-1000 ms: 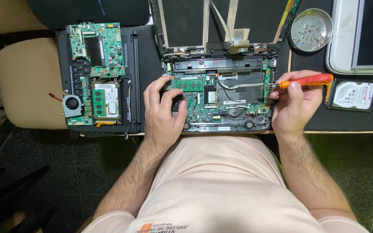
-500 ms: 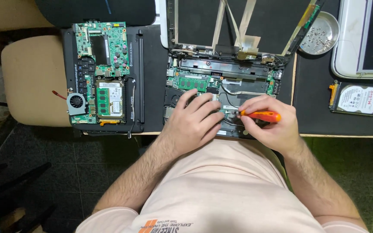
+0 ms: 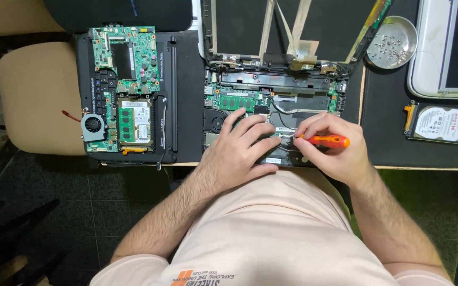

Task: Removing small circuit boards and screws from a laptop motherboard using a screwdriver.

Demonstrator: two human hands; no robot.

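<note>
Right hand (image 3: pixel 328 151) clenched around an orange-handled screwdriver (image 3: pixel 328 141), handle lying crosswise in the fist, tip end pointing inward toward the other hand; the tip itself is hidden under the fingers, so whether it sits in a screw head cannot be told. Left hand (image 3: pixel 239 151) holds nothing; spread flat, fingers pressing on the exposed board of the opened laptop (image 3: pixel 271 95), just beside the grip and touching or nearly touching the right fingertips.

Around the grip: beyond it, bare green circuitry, thin cables and the hinge bar; far out past the right hand, a round metal dish of loose screws (image 3: pixel 393 42) and a bare hard drive (image 3: pixel 440 123); well off past the left hand, a second stripped board with a small fan (image 3: pixel 94 127).

Risks, judged from this: the driver slipping off and gouging the board or nicking the thin cables close beyond the grip, since the left fingers crowd the tip and block the view; the same fingers could be jabbed; the flat palm may flex the board; a freed screw could drop into the chassis, the dish being well apart from the grip.
</note>
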